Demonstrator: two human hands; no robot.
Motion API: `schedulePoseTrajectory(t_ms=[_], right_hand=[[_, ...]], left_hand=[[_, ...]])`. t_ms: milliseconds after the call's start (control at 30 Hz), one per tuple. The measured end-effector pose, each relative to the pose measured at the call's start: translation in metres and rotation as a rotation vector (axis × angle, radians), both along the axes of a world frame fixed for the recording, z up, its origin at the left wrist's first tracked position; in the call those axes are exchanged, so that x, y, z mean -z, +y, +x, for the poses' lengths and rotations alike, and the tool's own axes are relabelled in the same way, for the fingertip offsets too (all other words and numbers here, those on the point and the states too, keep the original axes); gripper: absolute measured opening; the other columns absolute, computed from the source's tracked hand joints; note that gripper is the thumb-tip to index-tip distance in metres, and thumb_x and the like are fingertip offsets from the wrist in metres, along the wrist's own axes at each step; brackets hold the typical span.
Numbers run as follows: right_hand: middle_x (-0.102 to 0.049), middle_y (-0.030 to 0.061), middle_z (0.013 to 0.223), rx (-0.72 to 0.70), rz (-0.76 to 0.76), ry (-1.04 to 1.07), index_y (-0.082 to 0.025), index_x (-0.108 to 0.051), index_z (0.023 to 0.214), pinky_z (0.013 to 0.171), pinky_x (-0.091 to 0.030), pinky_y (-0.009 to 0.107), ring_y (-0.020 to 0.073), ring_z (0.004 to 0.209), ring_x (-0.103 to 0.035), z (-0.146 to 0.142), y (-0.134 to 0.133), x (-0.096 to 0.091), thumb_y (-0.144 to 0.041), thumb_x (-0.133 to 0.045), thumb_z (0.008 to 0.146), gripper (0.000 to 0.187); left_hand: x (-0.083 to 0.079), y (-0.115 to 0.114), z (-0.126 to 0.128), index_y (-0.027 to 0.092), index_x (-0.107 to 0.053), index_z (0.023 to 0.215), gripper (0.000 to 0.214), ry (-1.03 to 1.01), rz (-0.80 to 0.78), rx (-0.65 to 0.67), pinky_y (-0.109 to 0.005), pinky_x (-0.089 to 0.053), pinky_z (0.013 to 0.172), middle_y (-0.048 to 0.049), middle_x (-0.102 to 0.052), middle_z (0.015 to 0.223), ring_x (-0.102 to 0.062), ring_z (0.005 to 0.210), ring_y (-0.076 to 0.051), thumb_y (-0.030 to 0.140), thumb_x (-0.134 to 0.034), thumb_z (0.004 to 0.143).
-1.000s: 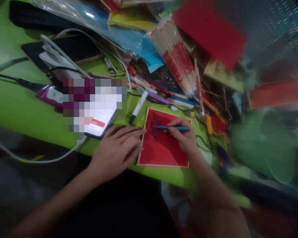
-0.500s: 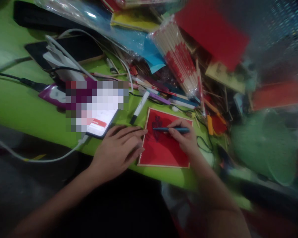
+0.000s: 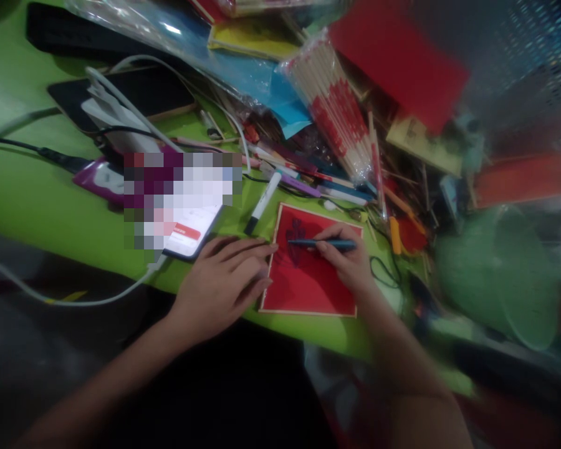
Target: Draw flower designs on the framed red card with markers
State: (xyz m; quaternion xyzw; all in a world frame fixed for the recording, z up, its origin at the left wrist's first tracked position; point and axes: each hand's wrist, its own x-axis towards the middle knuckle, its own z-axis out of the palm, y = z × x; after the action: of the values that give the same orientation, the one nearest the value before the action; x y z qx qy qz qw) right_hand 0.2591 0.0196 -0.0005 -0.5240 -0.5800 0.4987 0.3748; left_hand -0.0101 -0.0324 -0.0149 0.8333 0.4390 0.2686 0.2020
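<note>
On the green table lies a square red card [image 3: 318,290] with a pale border. Dark drawn lines [image 3: 296,234] mark its upper left part. My right hand [image 3: 348,252] is closed around a dark blue pen [image 3: 339,244], whose tip points left and meets the drawing. Flat beside the card's left edge rests my left hand [image 3: 229,274], fingers stretched out and their tips at the card's border. A white marker with a black cap [image 3: 262,203] lies just above the card. Left of it is a lit phone [image 3: 184,248], partly blurred out by large pixels.
Behind the card spreads a clutter of pens [image 3: 299,184], a wrapped bundle of sticks [image 3: 331,100], and red paper [image 3: 402,62]. A green basket [image 3: 495,274] stands at the right. White cables [image 3: 98,302] and a purple power strip [image 3: 100,181] occupy the left side.
The pen and my right hand have shifted very slightly, with the tip still on the drawing. My left hand and the card keep their place.
</note>
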Motion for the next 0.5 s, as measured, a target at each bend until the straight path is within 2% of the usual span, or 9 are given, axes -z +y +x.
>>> schedulePoseTrajectory(t_ms=[500], right_hand=[[-0.073, -0.0006, 0.077, -0.004, -0.006, -0.005, -0.023, -0.071, 0.087, 0.063, -0.056, 0.026, 0.0151, 0.067, -0.072, 0.0018, 0.0003, -0.0021, -0.047, -0.085, 0.085, 0.028]], left_hand=[[-0.0004, 0.0005, 0.0001, 0.024, -0.061, 0.098, 0.015, -0.003, 0.008, 0.0, -0.049, -0.041, 0.111, -0.0023, -0.074, 0.141, -0.067, 0.132, -0.025, 0.03, -0.05, 0.107]])
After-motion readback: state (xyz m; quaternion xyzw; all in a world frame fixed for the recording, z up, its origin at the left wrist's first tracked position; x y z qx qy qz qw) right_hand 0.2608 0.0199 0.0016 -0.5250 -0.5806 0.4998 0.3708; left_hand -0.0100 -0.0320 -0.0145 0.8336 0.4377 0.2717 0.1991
